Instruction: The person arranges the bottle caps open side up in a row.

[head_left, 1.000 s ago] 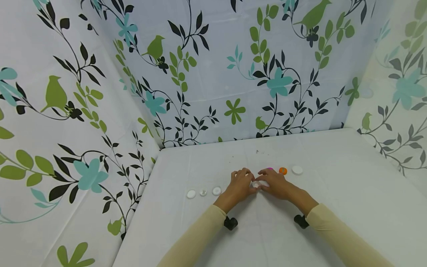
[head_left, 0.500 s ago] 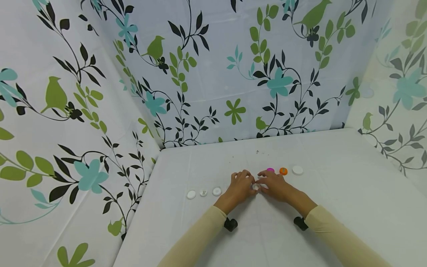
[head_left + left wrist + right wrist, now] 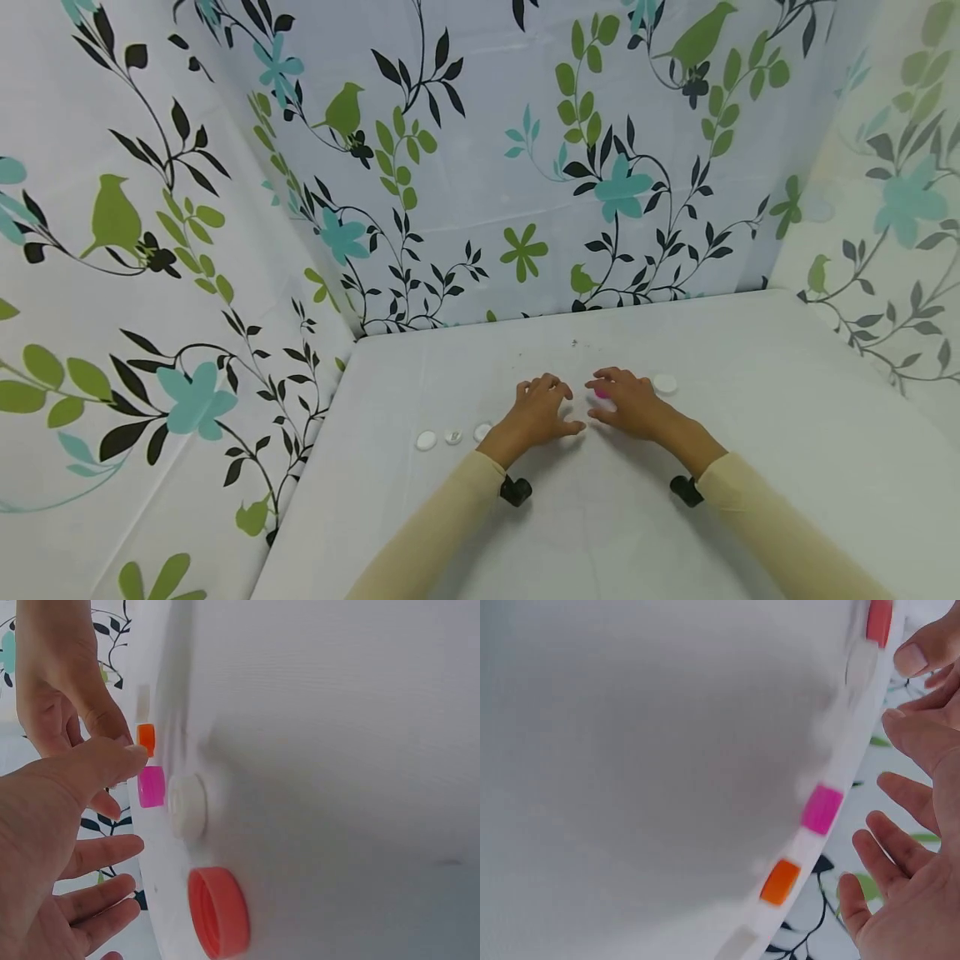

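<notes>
My left hand hovers low over the white table, fingers spread and bent, holding nothing. Facing it, my right hand is lifted with loose fingers and nothing in its grasp. A magenta bottle cap peeks out under the right fingers. In the left wrist view, a red ridged bottle cap and a white bottle cap sit beside the left hand; the head view hides both. The orange bottle cap stands by the magenta one in the right wrist view, covered by the right hand from above.
Three white caps, among them a small round one, lie in a row left of the left hand. Another white cap lies beyond the right hand. Patterned cloth with leaves and birds hangs around the table.
Both hands had fingertips together around a whitish cap; they have since let go and drawn apart. The right hand rose and moved slightly right, covering the orange cap.
</notes>
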A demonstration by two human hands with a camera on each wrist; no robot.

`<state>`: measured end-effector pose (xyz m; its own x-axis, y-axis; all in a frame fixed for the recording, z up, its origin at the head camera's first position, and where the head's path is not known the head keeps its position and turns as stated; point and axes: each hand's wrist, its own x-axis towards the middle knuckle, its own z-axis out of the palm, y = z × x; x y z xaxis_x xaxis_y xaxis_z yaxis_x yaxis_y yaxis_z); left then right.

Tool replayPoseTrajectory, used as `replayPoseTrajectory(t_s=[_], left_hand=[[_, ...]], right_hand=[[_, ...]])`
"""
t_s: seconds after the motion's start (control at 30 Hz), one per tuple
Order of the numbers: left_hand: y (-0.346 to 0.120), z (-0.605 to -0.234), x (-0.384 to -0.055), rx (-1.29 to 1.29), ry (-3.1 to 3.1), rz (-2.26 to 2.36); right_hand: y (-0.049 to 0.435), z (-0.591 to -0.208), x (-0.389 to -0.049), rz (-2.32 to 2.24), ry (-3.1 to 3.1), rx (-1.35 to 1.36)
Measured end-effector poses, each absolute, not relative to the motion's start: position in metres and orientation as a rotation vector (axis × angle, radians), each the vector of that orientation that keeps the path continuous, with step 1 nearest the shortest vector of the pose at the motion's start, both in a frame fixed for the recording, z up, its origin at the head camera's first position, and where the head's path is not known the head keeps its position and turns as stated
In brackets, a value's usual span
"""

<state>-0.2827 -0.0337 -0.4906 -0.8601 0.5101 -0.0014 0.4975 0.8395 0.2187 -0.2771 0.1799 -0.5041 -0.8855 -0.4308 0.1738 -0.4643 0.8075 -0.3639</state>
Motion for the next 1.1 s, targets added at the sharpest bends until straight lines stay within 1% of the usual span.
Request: replayPoseTrajectory(t_s=[0.2, 0.47, 0.7, 1.1], left_hand=[[-0.014, -0.486, -0.299, 0.799, 2.928, 0.356], [0.01, -0.49, -0.324, 0.702, 2.927, 0.297], [0.024, -0.488, -0.327, 0.726, 2.938, 0.262], [0.03, -0.495, -0.329, 0.755, 2.984, 0.14]], right_hand=[[0.194, -0.499, -0.293, 0.588, -2.966, 0.593], [0.2, -0.505, -0.304, 0.606, -3.031, 0.541], [0.201, -0.511, -0.307, 0.605, -3.013, 0.508], [0.198, -0.517, -0.309, 0.611, -3.007, 0.488]])
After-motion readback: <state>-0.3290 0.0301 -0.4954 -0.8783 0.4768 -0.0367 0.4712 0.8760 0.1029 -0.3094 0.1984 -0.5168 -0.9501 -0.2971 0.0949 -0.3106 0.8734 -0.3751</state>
